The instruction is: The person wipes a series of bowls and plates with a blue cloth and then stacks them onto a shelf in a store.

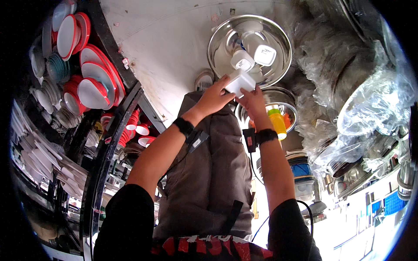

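Observation:
Between my two hands is a white square-based plastic container [241,83], held in front of my knees. My left hand [214,98] grips its left side, with the thumb along the near edge. On the near right side, the fingers of my right hand [253,101] press against it. Just beyond my hands stands a large shiny steel bowl [214,53]. Two white containers lie in it: a smaller one [243,61] and a larger one [265,54], whose base bears a printed label.
Yellow and green plastic cups [277,122] sit in smaller steel bowls [295,112] by my right forearm. To the left, a dark metal rack [112,137] holds red-rimmed white dishes [93,93]. Plastic-wrapped metalware [365,104] is stacked on the right. A shoe [204,80] rests on the pale floor [163,49].

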### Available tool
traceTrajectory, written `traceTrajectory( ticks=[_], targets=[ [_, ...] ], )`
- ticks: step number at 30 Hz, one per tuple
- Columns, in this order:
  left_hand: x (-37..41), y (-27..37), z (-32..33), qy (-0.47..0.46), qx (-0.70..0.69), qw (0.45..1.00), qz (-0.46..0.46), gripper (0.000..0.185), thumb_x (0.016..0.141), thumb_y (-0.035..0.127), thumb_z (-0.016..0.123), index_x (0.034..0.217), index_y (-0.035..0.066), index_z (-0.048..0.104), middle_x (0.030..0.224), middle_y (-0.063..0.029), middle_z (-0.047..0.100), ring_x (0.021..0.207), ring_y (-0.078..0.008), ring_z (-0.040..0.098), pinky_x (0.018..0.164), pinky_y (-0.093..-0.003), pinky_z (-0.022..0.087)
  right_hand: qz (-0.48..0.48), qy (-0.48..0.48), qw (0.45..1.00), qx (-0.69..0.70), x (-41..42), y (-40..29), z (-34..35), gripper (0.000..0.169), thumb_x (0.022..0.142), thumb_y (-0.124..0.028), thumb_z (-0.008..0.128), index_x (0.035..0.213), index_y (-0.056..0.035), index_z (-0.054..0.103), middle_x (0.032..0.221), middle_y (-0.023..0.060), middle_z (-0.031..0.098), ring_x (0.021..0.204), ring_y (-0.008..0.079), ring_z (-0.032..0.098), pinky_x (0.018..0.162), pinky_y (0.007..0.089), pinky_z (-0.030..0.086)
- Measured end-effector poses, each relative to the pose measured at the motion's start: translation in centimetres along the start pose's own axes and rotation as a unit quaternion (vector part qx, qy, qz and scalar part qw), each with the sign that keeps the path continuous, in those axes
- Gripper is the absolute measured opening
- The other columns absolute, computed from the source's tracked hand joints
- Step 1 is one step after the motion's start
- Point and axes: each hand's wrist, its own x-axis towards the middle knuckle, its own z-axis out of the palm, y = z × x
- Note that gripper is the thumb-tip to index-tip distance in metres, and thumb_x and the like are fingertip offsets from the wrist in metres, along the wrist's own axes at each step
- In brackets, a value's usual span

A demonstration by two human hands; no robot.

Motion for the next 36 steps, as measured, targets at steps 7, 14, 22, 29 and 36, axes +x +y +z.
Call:
traceTrajectory(
  ticks=[7,14,22,29,36],
  targets=[
    [-11.6,10.4,-1.7,0.012,-0.128,0.990,-0.060,0.051,0.095,0.024,0.055,0.135,-0.003,0.037,0.130,-0.0130,0.048,0.111,-0.0173,0.053,0.094,-0.0306,0.044,-0.047,-0.056,0.994,-0.082,-12.6,-1.9,3.5,0.046,0.084,-0.013,0.069,0.121,-0.0012,0.045,0.111,0.0088,0.055,0.099,0.0178,0.057,0.076,0.0301,0.053],
    [-25.2,19.9,-1.7,0.022,-0.338,0.939,0.055,0.032,0.098,0.031,0.050,0.120,0.012,0.040,0.119,-0.0043,0.047,0.114,-0.0160,0.048,0.093,-0.0355,0.044,-0.360,-0.144,0.856,-0.342,-31.6,-4.9,8.3,0.036,0.079,-0.014,0.075,0.109,-0.0001,0.062,0.099,0.0013,0.060,0.090,0.0115,0.057,0.076,0.0237,0.046],
    [-47.7,29.1,-0.1,0.003,-0.340,0.919,0.202,0.050,0.100,0.023,0.044,0.143,0.019,0.017,0.131,-0.0126,0.043,0.116,-0.0243,0.051,0.096,-0.0404,0.046,-0.399,-0.302,0.775,-0.387,-53.6,-7.5,13.4,0.019,0.079,-0.003,0.072,0.096,0.0002,0.064,0.098,0.0027,0.059,0.092,0.0106,0.058,0.073,0.0241,0.050],
    [-65.1,22.4,6.4,0.177,-0.350,0.839,0.378,0.059,0.097,0.026,0.052,0.145,0.021,0.017,0.133,-0.0107,0.040,0.123,-0.0235,0.044,0.100,-0.0415,0.043,-0.572,-0.472,0.437,-0.508,-64.3,1.1,15.1,0.025,0.068,-0.002,0.079,0.077,-0.0009,0.057,0.087,0.0040,0.055,0.079,0.0122,0.054,0.066,0.0236,0.044],
    [-83.2,9.8,15.2,0.306,-0.399,0.685,0.527,0.060,0.093,0.036,0.055,0.144,0.021,0.026,0.139,-0.0039,0.037,0.130,-0.0212,0.038,0.104,-0.0421,0.038,-0.398,-0.707,0.191,-0.552,-78.1,15.1,15.3,0.029,0.072,-0.003,0.073,0.100,-0.0039,0.068,0.104,0.0099,0.066,0.100,0.0231,0.061,0.085,0.0328,0.048]
  ],
)
